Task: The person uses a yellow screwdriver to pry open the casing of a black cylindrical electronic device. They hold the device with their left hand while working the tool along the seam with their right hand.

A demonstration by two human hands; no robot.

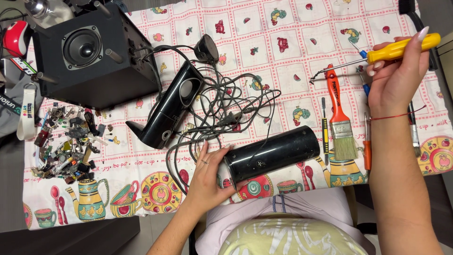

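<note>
Left fingers touch black cylinder speaker's end.

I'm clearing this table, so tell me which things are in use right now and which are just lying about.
In use:
- left hand steadying the black cylinder speaker
- right hand holding the yellow-handled screwdriver

Lying about:
- big black speaker box
- second black speaker
- tangled cables
- orange-handled paintbrush
- pile of small parts

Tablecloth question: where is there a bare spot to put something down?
The tablecloth is bare along the far edge, beyond the tangled cables, and between the cables and the paintbrush. Crowded: the parts pile left, tools beneath the right hand.
</note>
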